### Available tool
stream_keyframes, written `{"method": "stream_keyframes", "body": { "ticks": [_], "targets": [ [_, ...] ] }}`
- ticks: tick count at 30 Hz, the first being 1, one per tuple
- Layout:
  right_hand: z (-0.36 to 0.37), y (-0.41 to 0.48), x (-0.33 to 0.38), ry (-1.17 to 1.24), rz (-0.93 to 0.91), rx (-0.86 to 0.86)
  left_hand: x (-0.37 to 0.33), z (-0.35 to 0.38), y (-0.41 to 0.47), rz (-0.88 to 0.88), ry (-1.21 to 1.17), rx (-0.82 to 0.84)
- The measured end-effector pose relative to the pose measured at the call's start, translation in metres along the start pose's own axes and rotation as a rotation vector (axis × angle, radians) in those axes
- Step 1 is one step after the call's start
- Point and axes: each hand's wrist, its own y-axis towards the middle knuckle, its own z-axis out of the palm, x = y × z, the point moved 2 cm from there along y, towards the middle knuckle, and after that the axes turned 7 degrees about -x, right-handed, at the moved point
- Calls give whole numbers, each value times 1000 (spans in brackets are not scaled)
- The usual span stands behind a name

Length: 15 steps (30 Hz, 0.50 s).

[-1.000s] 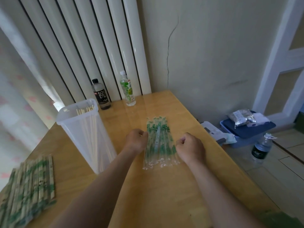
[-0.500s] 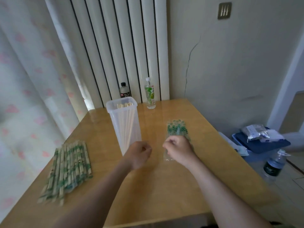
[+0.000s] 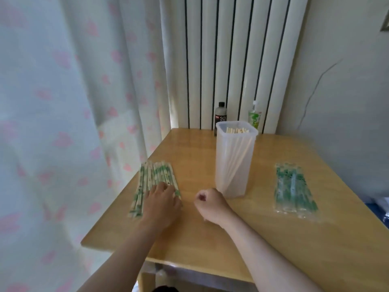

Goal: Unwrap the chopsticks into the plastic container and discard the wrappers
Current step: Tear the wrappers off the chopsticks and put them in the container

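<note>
**Fetching the Next Wrapped Pair**

Resting the left hand (image 3: 161, 200), fingers spread and flat, on the fanned pile of green-and-white wrapped chopsticks (image 3: 153, 175) at the left edge of the light wooden table (image 3: 210, 239), gripping nothing yet. Holding the right hand (image 3: 210, 202) curled in a fist near the foot of the tall translucent plastic container (image 3: 233, 161), with nothing visible inside the curl. Standing in that container: bare wooden chopsticks (image 3: 236, 130). Lying flat well to its right: emptied clear green-printed wrappers (image 3: 294, 190). Judged as the fetch step. Next, likely: pinch out a single pair without dragging its neighbours, then tear it open with both hands.
</note>
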Motion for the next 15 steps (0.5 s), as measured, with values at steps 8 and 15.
{"method": "stream_keyframes", "body": {
  "ticks": [8,15],
  "targets": [
    [51,44,20,-65,-34,-32,26,14,-15,-57,-106,-88],
    [70,63,10,-45,48,-81,31,18,-13,-67,-131,-93]
  ]
}}
